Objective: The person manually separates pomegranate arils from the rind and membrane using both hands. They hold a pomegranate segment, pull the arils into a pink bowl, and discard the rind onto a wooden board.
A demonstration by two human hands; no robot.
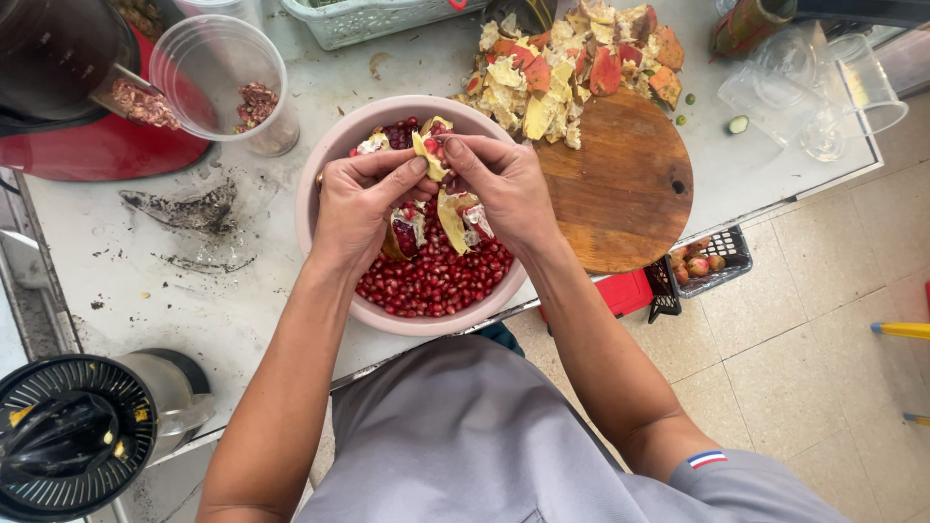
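Left hand and right hand over pink bowl of pomegranate seeds; both grips pinching one pomegranate piece; wooden board beside, on tabletop.

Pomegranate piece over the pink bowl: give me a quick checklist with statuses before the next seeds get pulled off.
1. Both hands on the piece: ok. Left hand and right hand pinch the pomegranate piece.
2. Piece over the pink bowl: ok.
3. Room in the bowl: ok, loose seeds lie below the rim.
4. Peel in the bowl: not ok, peel scraps lie on the seeds.
5. Cutting board: ok, mostly bare; peel pile behind it.
6. Seeds left in the piece: cannot tell.
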